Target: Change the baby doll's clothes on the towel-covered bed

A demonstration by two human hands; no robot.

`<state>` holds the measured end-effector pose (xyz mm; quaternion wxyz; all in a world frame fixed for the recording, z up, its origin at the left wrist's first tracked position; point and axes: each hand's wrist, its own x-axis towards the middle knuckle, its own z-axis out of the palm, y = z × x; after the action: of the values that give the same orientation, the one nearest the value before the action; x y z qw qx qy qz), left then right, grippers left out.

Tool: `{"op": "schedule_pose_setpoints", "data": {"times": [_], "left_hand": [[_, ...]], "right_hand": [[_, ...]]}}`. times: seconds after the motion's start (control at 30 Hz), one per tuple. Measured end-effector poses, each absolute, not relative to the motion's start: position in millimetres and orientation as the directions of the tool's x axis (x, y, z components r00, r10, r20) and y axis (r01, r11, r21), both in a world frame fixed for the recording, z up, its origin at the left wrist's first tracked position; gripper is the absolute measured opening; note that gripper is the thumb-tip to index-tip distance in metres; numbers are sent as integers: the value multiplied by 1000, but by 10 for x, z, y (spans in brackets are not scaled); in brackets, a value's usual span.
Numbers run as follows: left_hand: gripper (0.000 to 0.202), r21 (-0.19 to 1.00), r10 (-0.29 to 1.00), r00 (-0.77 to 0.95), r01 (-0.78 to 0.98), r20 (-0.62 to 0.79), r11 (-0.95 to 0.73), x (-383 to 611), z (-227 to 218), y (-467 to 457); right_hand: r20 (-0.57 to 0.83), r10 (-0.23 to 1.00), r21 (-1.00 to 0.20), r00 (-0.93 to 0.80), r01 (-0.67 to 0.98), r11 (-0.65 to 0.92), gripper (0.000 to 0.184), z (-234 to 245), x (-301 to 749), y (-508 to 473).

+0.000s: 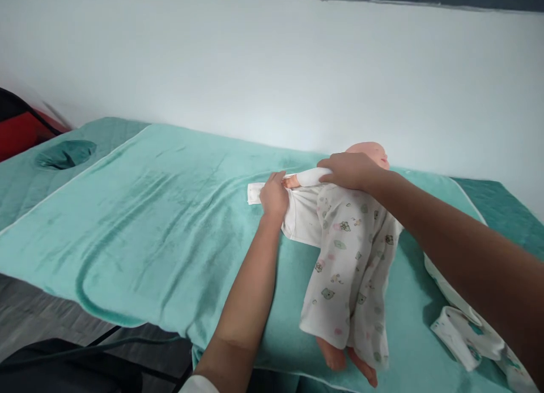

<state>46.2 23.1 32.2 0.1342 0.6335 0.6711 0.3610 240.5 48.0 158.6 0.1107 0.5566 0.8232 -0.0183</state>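
Note:
A baby doll (374, 150) lies on its back, head toward the wall and bare feet toward me. It wears white printed trousers (340, 268). A white sleeve (312, 176) covers one of its arms, and the doll's small hand (291, 182) shows at the cuff. My left hand (275, 196) is closed on the white shirt (302, 214), beside the doll's hand; a flap of white cloth sticks out left of my fingers. Across the doll's upper body, my right hand (347, 170) has its fingers round the sleeved arm. It hides the doll's shoulder and chest.
A teal blanket (140, 212) covers the padded table, which has a face hole (66, 154) at the left. Folded white printed cloth (467, 333) lies at the right, partly behind my right forearm. The white wall (255, 70) stands behind, and a red item (21, 135) is far left.

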Motion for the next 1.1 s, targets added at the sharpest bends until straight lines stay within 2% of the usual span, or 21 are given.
{"op": "schedule_pose_setpoints", "data": {"times": [0.17, 0.27, 0.33, 0.4, 0.53, 0.63, 0.73, 0.83, 0.97, 1.03, 1.1], "left_hand": [[50, 682, 948, -218, 732, 231, 3, 480, 347, 220], [56, 557, 920, -165, 828, 356, -67, 526, 408, 184], [58, 435, 904, -36, 884, 427, -171, 563, 441, 176], [57, 361, 899, 75, 899, 431, -248, 593, 446, 199], [42, 347, 923, 158, 894, 350, -284, 608, 383, 306], [29, 340, 938, 131, 908, 322, -244, 602, 335, 355], [26, 311, 939, 74, 932, 336, -185, 593, 325, 358], [27, 302, 939, 17, 945, 342, -128, 555, 343, 353], [29, 315, 938, -75, 948, 338, -38, 468, 370, 368], [28, 318, 937, -117, 948, 329, 6, 441, 371, 373], [28, 317, 942, -126, 948, 310, 23, 436, 361, 367]], "right_hand": [[-127, 932, 49, -339, 936, 347, 33, 1630, 2483, 395], [-141, 918, 7, -372, 926, 377, 31, 1583, 2354, 377], [-145, 902, 9, -406, 911, 412, 30, 1523, 2226, 395], [-154, 884, 25, -441, 893, 450, 32, 1450, 2102, 436], [-221, 859, 1, -462, 881, 474, 38, 1329, 1984, 525], [-215, 863, -123, -457, 889, 440, 43, 1308, 2056, 533], [-114, 889, -255, -444, 878, 405, 44, 1343, 2249, 448], [83, 925, -378, -371, 847, 373, 37, 1335, 2541, 264], [339, 938, -567, -71, 780, 264, 33, 1034, 3013, -30], [382, 921, -594, 77, 783, 182, 37, 765, 3210, -138], [429, 895, -561, 125, 813, 155, 39, 502, 3336, -203]]}}
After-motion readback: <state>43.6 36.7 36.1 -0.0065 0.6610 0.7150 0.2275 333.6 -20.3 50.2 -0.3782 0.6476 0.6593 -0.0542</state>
